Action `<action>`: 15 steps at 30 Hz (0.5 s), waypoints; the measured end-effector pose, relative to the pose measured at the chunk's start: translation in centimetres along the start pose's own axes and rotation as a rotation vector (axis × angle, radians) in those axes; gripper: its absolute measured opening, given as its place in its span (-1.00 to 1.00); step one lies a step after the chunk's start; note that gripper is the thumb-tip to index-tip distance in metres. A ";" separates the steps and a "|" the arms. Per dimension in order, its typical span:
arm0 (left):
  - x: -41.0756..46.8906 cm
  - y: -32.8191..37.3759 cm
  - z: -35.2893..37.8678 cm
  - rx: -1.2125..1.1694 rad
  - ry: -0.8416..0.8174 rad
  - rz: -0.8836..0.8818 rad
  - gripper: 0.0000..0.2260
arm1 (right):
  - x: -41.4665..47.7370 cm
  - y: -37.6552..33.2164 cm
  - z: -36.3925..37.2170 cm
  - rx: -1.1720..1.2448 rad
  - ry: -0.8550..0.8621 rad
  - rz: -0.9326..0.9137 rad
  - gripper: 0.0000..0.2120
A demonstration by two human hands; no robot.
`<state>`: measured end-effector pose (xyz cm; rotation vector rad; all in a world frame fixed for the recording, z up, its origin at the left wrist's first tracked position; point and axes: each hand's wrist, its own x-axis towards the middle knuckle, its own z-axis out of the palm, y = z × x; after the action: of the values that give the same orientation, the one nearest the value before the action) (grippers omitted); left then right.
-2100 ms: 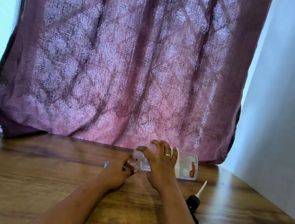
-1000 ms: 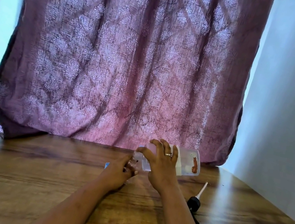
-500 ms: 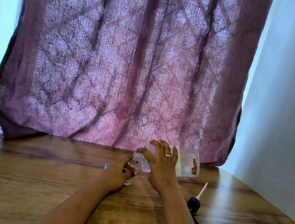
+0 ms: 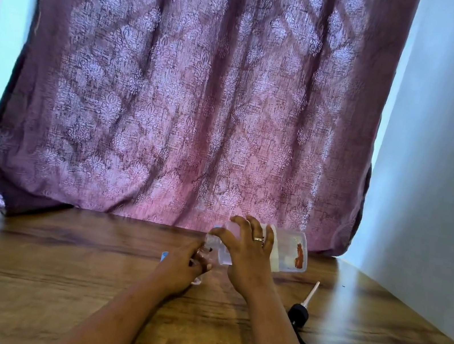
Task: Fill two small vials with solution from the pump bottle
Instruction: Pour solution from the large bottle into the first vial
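Vial [image 4: 203, 258] mostly hidden in left hand [image 4: 183, 266], bottle [image 4: 287, 252] middle covered by right hand [image 4: 248, 253], forearms cut off below

On the counter [image 4: 52, 277], the left hand [image 4: 184, 265] sits just left of the right hand [image 4: 247, 260], which holds the tipped bottle [image 4: 287, 252] above it. The pump head [image 4: 299, 313] lies to the right. A curtain [image 4: 197, 91] hangs behind, a wall [image 4: 446, 163] at right.
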<state>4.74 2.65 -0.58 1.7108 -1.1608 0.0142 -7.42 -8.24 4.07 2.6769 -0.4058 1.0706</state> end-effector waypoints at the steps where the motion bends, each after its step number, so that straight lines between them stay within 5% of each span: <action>1: 0.0 0.0 0.0 0.002 -0.002 -0.001 -0.65 | 0.0 0.0 0.0 -0.001 -0.001 -0.001 -0.16; 15: 0.0 0.0 0.0 -0.002 -0.008 -0.021 -0.66 | 0.0 0.0 0.1 0.006 -0.006 -0.005 -0.15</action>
<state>4.67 2.66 -0.59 1.7227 -1.1489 -0.0064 -7.33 -8.24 4.05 2.6855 -0.3970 1.0636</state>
